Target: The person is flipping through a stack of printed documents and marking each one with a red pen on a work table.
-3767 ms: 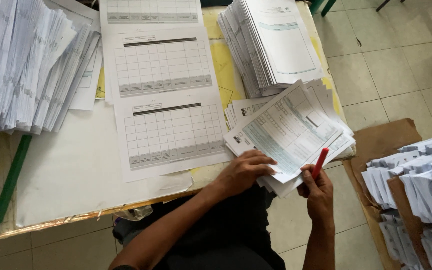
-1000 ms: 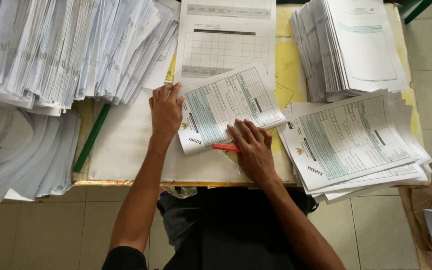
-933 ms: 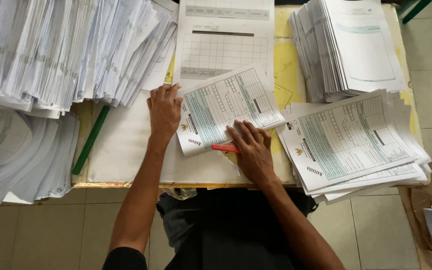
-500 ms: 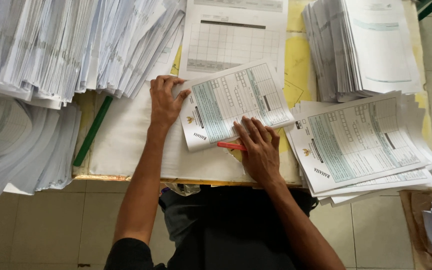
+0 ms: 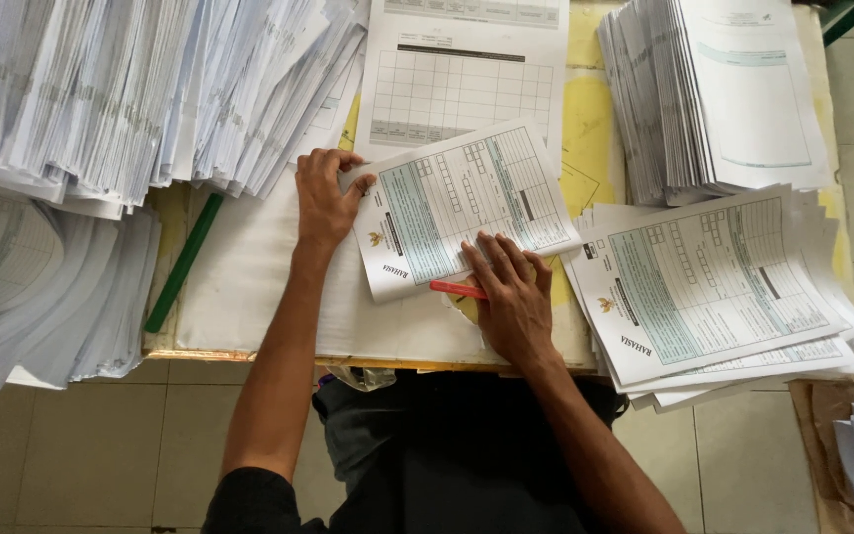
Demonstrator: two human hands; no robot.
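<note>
The printed form [image 5: 467, 208] lies tilted on the table [image 5: 249, 297], its long axis running from the left hand [image 5: 323, 198] towards the right hand [image 5: 511, 297]. Left fingers pinch its upper corner; right fingers press flat on its lower edge, a red pen [image 5: 457, 289] tucked beneath them.

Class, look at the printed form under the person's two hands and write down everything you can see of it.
The form is a white paper sheet or thin booklet printed with teal-tinted tables, a small emblem and black text. It lies flat and skewed on the table, over other white sheets. The left hand grips its upper left corner; the right hand presses its lower right edge, fingers spread, with a red pen under that hand at the form's lower edge.
</note>
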